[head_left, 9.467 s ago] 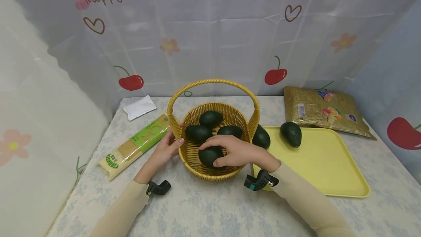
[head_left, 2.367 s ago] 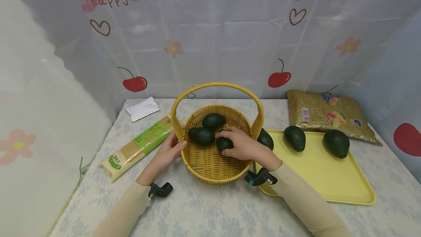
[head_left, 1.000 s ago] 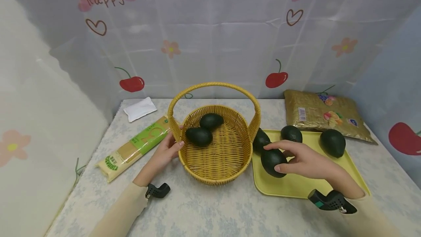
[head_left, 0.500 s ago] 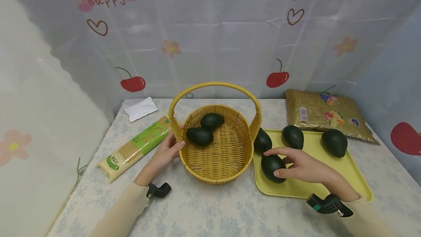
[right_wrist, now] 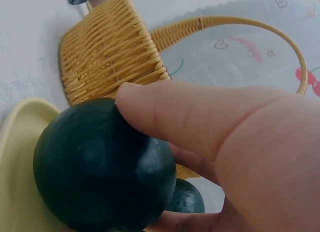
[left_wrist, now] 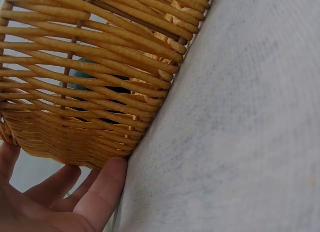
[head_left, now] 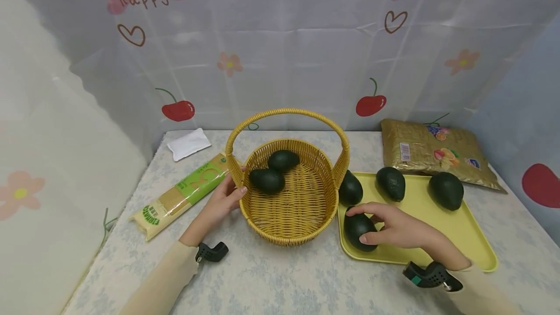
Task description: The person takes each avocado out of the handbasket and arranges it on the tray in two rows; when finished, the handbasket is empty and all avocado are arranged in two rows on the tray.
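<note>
My left hand [head_left: 218,203] steadies the yellow wicker basket [head_left: 288,237] at its left side, thumb by the rim and a finger behind the handle's base. Its fingertips touch the woven outer wall in the left wrist view. Two dark green avocados [head_left: 267,181] lie inside, at the basket's back left. Over the near left corner of the yellow tray [head_left: 420,252], my right hand [head_left: 402,227] grips another avocado [right_wrist: 100,167] between thumb and fingers; whether the fruit touches the tray I cannot tell. Several more avocados [head_left: 446,191] sit along the tray's far and left sides.
Left of the basket lies a long noodle packet [head_left: 183,193], with a small white packet [head_left: 188,145] behind it. A gold foil bag [head_left: 437,152] lies behind the tray. The basket's tall arched handle [head_left: 287,112] rises over its opening. A printed curtain closes the back.
Earlier my right hand was inside the basket, which held more avocados. It has carried one rightward to the tray, then lowered it toward the near left corner. The left hand stays put.
</note>
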Demonstrator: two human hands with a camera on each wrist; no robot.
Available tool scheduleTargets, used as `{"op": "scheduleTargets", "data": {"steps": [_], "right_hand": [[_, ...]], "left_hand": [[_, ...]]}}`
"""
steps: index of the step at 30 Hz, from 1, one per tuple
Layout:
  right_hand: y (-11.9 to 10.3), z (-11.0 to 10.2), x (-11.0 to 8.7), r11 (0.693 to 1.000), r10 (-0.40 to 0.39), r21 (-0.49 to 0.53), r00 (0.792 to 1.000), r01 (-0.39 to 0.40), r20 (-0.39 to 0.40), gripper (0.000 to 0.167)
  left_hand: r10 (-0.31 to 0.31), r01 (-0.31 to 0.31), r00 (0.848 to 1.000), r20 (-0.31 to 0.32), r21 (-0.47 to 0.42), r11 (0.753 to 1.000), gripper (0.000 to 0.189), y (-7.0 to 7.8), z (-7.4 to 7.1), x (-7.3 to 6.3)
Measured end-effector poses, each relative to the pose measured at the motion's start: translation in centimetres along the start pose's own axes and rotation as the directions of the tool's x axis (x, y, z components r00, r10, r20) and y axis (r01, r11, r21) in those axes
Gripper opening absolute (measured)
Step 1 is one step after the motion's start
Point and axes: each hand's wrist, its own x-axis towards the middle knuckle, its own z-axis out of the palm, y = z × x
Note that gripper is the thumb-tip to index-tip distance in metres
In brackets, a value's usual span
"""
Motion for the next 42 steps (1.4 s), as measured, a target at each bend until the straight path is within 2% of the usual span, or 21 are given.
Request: {"op": "scheduleTargets", "data": {"steps": [7, 17, 30, 38, 42], "right_hand": [[-0.1, 0.2, 0.2, 0.998, -0.019, -0.066, 0.999, 0.017, -0.027, 0.045], [-0.2, 0.4, 0.3, 0.996, -0.012, -0.091, 1.000, 0.010, -0.021, 0.051], [-0.4, 0.0, 0.1, 0.999, 0.023, -0.030, 1.000, -0.023, -0.004, 0.051], [-0.6, -0.5, -0.1, 1.000, 0.021, -0.003, 1.000, -0.021, -0.016, 0.052], [-0.9, -0.9, -0.4, 0.999, 0.023, -0.042, 0.999, -0.025, -0.045, 0.051]], "left_hand": [[-0.004, 0.004, 1.000, -0.009, 0.006, 1.000, 0.063, 0.1, 0.0, 0.0], [0.000, 0.000, 1.000, -0.006, 0.003, 1.000, 0.063, -0.1, 0.0, 0.0], [-0.006, 0.006, 1.000, -0.002, -0.020, 1.000, 0.064, 0.3, 0.1, 0.0], [-0.005, 0.005, 1.000, -0.001, 0.002, 1.000, 0.063, 0.2, 0.1, 0.0], [0.000, 0.000, 1.000, 0.002, -0.011, 1.000, 0.063, 0.3, 0.0, 0.0]]}}
